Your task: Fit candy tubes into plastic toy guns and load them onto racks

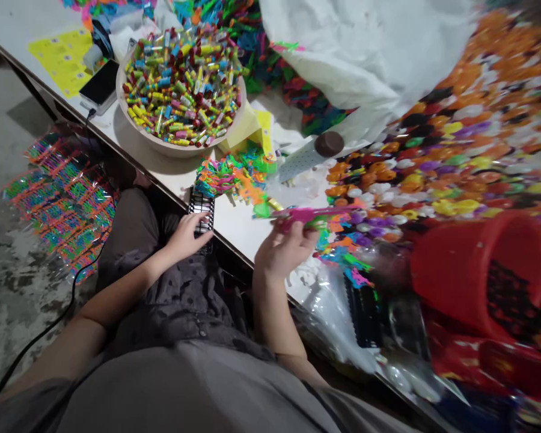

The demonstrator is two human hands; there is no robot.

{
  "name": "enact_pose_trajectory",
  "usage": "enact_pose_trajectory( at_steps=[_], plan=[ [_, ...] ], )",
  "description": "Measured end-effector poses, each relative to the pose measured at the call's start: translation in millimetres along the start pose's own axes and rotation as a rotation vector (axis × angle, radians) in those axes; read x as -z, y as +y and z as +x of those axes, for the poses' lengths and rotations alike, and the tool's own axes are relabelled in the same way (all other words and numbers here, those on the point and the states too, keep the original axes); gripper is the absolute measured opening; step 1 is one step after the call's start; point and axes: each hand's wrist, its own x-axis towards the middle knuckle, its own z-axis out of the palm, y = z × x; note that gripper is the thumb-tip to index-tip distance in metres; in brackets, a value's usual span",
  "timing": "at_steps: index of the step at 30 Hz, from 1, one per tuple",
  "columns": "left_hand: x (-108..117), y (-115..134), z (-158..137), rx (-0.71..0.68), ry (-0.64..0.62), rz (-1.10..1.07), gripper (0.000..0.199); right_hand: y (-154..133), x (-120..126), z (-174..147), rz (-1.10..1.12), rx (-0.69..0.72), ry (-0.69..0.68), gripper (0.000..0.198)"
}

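Note:
My left hand (pixel 190 236) is on a small black slotted rack (pixel 202 204) that overlaps the table's near edge, its fingers and thumb curled over the slots. White strips show inside the rack. My right hand (pixel 285 248) is raised over the table to the right, thumb and fingers closed on a bright pink plastic piece (pixel 297 216), blurred by motion; its exact kind is unclear. Just beyond the rack lies a heap of small neon plastic pieces (pixel 228 174). More such pieces (pixel 342 249) lie right of my right hand.
A round tub (pixel 180 147) of small colourful tubes stands at the back left, near a phone (pixel 100 84). Behind my right hand is a capped cylinder (pixel 309 157). A tipped red bucket (pixel 460 270) and a spread of coloured pieces (pixel 433 180) fill the right. Bagged pieces (pixel 67 198) hang at left.

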Motion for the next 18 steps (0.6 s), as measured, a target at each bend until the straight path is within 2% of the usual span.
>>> enact_pose_trajectory(
  at_steps=[2, 4, 6, 8, 11, 14, 16, 18],
  plan=[
    [-5, 10, -16, -0.012, -0.15, -0.203, 0.037, -8, -2, -38, 0.178, -0.161, -0.189, 0.026],
    [-7, 16, -25, 0.031, -0.223, -0.383, 0.032, -9, -5, -70, 0.295, -0.309, -0.358, 0.024],
    [-7, 19, -30, 0.105, -0.201, -0.474, 0.031, -4, -11, -95, 0.329, -0.403, -0.435, 0.026],
    [-6, 18, -32, 0.157, -0.137, -0.482, 0.034, 4, -17, -109, 0.3, -0.433, -0.427, 0.03],
    [-3, 10, -30, 0.152, 0.024, -0.455, 0.036, 12, -23, -112, 0.229, -0.373, -0.381, 0.034],
    [5, -5, -24, 0.173, 0.195, -0.448, 0.033, 20, -21, -91, 0.128, -0.245, -0.323, 0.035],
    [12, -16, -17, 0.228, 0.242, -0.452, 0.031, 31, -16, -65, -0.072, -0.137, -0.316, 0.035],
    [21, -24, -12, 0.263, 0.265, -0.444, 0.033, 48, -9, -37, -0.363, -0.017, -0.369, 0.033]
  ],
)
